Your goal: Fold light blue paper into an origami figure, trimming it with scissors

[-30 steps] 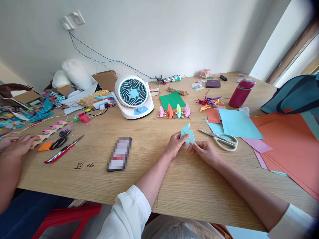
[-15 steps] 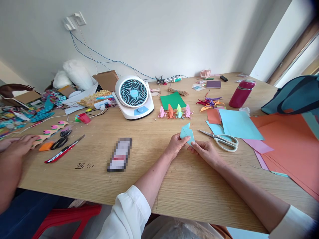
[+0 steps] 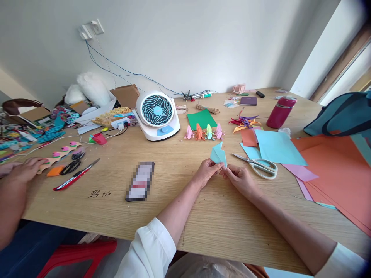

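A small folded light-blue paper piece [image 3: 218,154] stands just above the wooden table [image 3: 162,216], pinched at its lower edge by both hands. My left hand [image 3: 205,172] grips it from the left with fingers closed. My right hand [image 3: 239,178] pinches it from the right. White-handled scissors [image 3: 259,166] lie just to the right of my right hand. A row of small folded paper figures [image 3: 204,132] in pink, orange and green stands beyond the blue piece.
A white desk fan [image 3: 156,115] sits at centre back, with a green sheet [image 3: 201,118] beside it. Blue, orange and pink sheets [image 3: 333,162] cover the right. A red bottle [image 3: 280,112], a phone [image 3: 140,180], and another person's hand [image 3: 24,170] near black scissors [image 3: 71,166] are here.
My two hands have closed in nearer to each other at the bottom of the blue paper. The view has shifted slightly. The other person's hand stays at the left.
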Motion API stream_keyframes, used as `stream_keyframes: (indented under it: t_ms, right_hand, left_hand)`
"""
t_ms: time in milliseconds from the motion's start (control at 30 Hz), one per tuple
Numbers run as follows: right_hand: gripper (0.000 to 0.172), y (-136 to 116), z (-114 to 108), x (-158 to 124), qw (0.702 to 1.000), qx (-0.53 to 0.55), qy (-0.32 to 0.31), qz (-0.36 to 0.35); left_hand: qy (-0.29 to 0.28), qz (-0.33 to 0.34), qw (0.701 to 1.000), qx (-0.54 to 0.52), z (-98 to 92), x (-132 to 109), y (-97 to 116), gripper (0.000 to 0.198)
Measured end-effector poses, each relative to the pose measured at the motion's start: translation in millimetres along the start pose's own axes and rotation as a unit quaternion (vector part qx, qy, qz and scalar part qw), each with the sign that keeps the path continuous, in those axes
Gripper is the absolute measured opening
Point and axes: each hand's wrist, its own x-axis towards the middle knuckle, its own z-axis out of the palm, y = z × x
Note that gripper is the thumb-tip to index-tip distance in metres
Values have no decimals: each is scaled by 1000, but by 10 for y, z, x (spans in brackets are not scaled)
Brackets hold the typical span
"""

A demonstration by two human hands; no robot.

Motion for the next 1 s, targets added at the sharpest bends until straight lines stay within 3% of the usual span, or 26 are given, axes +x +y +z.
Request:
stream_keyframes:
  t_ms: [267,600,1000]
  right_hand:
    - [52,-4,15,-23,999,2,-36,-11]
    - [45,44,25,-27,999,3,-26,-27]
    - [46,59,29,-50,1000,14,2,-17]
  left_hand:
    - [3,-6,1000,-10,-1,-5,9,39]
    - [-55,-30,997,-36,-23,-4,-12,43]
    - [-59,-78,990,-102,5,-27,17,44]
